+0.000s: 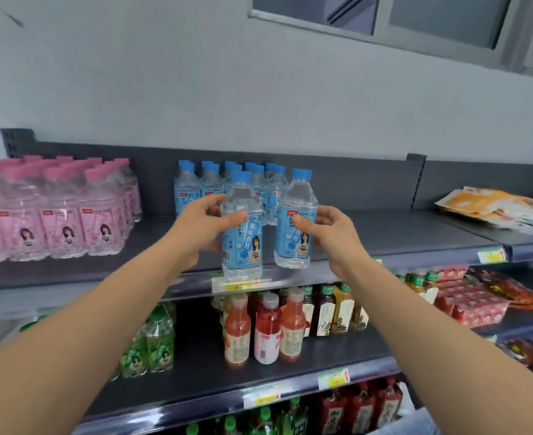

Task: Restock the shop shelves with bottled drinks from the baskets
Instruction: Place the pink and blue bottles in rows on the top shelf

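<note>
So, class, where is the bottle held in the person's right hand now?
The right-hand bottle is just right of centre in the head view, upright at the front of the top shelf, right of the left-hand bottle, ahead of the blue-capped row.

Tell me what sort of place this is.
Most likely a small shop: tiered shelves with price tags on their edges, stocked with rows of bottled drinks and snack packs.

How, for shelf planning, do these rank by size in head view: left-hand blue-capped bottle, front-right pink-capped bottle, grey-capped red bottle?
blue-capped bottle in left hand (nearest camera, so inflated)
pink-capped bottle
grey-capped red bottle
</note>
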Demonstrator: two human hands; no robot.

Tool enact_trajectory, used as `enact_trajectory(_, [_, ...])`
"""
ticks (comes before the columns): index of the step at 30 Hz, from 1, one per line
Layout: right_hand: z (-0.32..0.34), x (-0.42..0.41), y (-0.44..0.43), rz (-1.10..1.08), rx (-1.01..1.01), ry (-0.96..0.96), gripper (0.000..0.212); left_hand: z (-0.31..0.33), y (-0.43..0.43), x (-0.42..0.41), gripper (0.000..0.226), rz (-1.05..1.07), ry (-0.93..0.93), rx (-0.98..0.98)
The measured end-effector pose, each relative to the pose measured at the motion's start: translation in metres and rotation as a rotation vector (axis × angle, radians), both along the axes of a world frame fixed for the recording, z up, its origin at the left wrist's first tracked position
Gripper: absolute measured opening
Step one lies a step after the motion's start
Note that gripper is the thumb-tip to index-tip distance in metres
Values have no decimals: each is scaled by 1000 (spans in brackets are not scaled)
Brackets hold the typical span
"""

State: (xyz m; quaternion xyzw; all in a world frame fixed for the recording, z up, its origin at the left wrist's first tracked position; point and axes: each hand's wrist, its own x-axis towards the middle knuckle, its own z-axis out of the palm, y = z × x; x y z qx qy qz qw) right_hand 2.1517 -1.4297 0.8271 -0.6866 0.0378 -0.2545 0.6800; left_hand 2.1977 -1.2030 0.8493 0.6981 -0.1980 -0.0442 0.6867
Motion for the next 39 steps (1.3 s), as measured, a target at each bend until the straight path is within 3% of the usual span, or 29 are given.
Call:
enact_trajectory(7, [6, 64, -24, -63, -20, 16, 42, 5, -12, 53, 49, 23, -22, 2])
enact_trajectory(19, [-15, 160, -54, -67, -50, 109, 42, 8, -33, 121, 48, 19, -45, 70])
enact_trajectory(31, [-20, 189, -75, -35, -88, 100, 33, 6, -49, 142, 57, 19, -60, 113])
enact_trajectory(39, [-21, 194, -77, -17, -125, 78, 32, -1, -66, 148, 47, 21, -135, 144])
